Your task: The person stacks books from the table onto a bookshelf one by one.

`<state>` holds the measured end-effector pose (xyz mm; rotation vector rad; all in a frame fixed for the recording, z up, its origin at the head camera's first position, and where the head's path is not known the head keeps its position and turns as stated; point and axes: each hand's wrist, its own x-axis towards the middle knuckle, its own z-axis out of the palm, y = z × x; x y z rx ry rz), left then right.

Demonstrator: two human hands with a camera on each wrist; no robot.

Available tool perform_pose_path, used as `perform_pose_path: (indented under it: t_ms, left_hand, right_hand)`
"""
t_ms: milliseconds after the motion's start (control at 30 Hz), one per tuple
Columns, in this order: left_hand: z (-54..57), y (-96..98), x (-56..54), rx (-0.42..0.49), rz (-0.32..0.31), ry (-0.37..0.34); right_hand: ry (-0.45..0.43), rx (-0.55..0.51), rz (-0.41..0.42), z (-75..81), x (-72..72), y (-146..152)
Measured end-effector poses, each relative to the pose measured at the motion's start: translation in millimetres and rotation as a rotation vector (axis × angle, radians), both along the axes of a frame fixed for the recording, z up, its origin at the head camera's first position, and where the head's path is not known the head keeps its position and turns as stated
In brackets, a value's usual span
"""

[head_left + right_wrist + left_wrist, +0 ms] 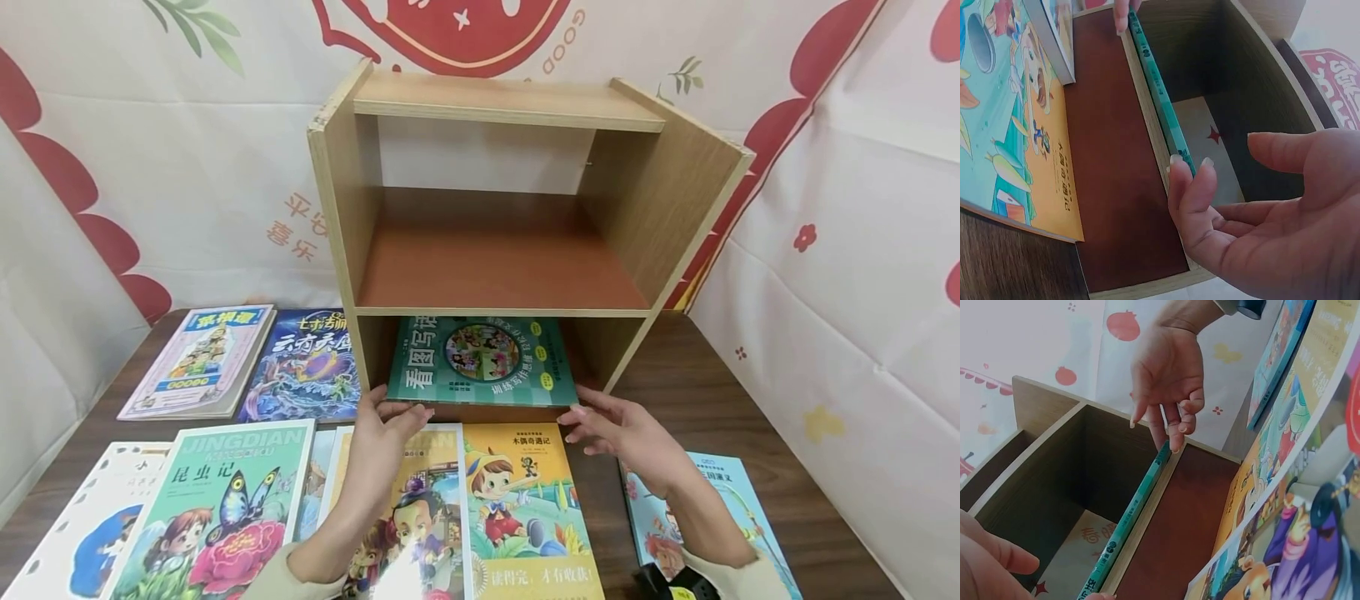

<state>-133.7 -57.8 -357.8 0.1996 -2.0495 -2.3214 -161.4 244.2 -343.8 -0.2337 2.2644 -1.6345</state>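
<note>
One printed cloth (240,150) fills the upper frame and both flanks, behind a dark table (697,375) spanning the lower frame. Centre: a wooden shelf (502,250) of two stacked bays. Lower left to lower centre: face-up books, among them the butterfly book (225,492) and the orange book (528,500); the forearms are best carried above these. Lower right: a blue book (723,500), partly behind the right forearm.

Green book (483,358), the object being handled: in the lower bay, just below the frame's centre, cover up, its far part hidden by the middle board. In the right-wrist view its spine (1161,94) runs along the pale lip (1145,94) of the bottom board; whether it overhangs cannot be told. Keeping the two parallel should prevent skewing against the side walls.

Left hand (378,437) and right hand (628,435): one at each near corner of the green book, fingers relaxed, neither closed in a firm grip. Equal, level pressure from both would probably seat it straightest; a one-sided push could turn it.

Fingertips (1179,164) of the right hand, centre of its wrist view: touching the spine's near end, thumb well apart. Light contact seems sufficient for fine alignment.
</note>
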Motion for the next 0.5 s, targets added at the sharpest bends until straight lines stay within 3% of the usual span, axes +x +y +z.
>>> perform_pose_path:
  t_ms: [300, 500]
  left_hand:
    - [-1.1, -3.9, -4.0, -0.058, -0.040, 0.012]
    - [-2.8, -4.1, -4.8, -0.120, -0.022, 0.027]
  right_hand:
    - [0.024, -0.067, -0.017, -6.6, -3.1, -2.9]
    - [0.005, -0.059, -0.040, -6.8, -1.1, -6.8]
